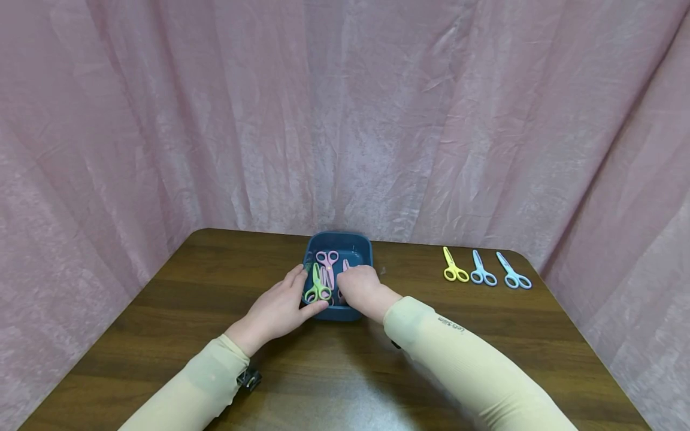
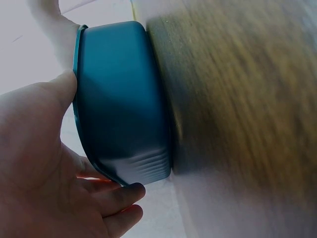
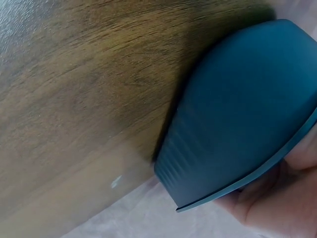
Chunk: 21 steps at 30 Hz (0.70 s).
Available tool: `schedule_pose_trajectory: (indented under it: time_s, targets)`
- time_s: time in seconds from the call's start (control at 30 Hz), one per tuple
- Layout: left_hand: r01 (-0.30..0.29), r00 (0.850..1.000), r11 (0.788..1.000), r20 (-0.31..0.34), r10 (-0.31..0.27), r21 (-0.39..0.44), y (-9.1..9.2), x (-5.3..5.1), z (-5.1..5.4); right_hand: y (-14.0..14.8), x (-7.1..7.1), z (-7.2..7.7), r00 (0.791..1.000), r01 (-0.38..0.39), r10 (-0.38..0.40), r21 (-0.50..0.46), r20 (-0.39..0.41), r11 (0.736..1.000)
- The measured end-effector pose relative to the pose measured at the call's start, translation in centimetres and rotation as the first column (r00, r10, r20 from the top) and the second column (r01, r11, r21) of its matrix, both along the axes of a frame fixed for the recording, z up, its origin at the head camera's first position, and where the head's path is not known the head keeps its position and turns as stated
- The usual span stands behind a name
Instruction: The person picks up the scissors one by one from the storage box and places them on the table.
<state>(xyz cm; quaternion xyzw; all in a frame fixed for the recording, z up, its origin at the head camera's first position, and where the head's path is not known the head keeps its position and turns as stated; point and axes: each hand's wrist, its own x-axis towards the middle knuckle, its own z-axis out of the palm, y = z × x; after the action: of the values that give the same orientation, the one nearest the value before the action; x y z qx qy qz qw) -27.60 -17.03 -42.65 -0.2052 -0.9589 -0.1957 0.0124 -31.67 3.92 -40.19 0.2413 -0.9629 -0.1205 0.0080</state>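
A dark blue plastic basket [image 1: 338,313] stands on the table. Green-handled scissors [image 1: 318,291] and pink scissors [image 1: 327,258] lie inside at its left. My left hand [image 1: 277,305] rests against the basket's front left corner, its thumb touching the front rim and its fingers, fairly straight, along the left side. Over the front rim, my right hand [image 1: 360,288] reaches in with curled fingers. A pink blade [image 1: 345,263] shows just beyond it. Its fingertips are hidden, so whether they pinch those scissors cannot be told. The left wrist view shows the basket's outer wall [image 2: 119,94] beside the left palm.
Yellow scissors [image 1: 456,273] and two pairs of blue scissors, one inner [image 1: 483,275] and one outer [image 1: 516,279], lie in a row at the table's back right. Behind the brown wooden table [image 1: 237,263] hangs a pink curtain [image 1: 345,120].
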Motion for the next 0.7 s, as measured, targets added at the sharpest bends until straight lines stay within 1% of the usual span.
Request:
schedule_pose_trajectory:
  time_s: [0.27,0.53,0.7]
  targets:
    - [-0.004,1.000,1.000,0.001,0.004,0.005,0.02,0.02,0.03,-0.04,-0.19,-0.08,1.000,0.011,-0.011,-0.006,0.012,1.000]
    - [0.005,1.000,1.000,-0.003,-0.005,0.001,-0.03,-0.03,0.09,-0.02,-0.14,0.00,1.000,0.013,-0.013,-0.033,-0.006,0.999]
    - [0.007,1.000,1.000,0.001,-0.007,0.000,-0.08,-0.07,0.17,-0.03,-0.32,-0.05,1.000,0.012,-0.013,-0.043,0.000,0.999]
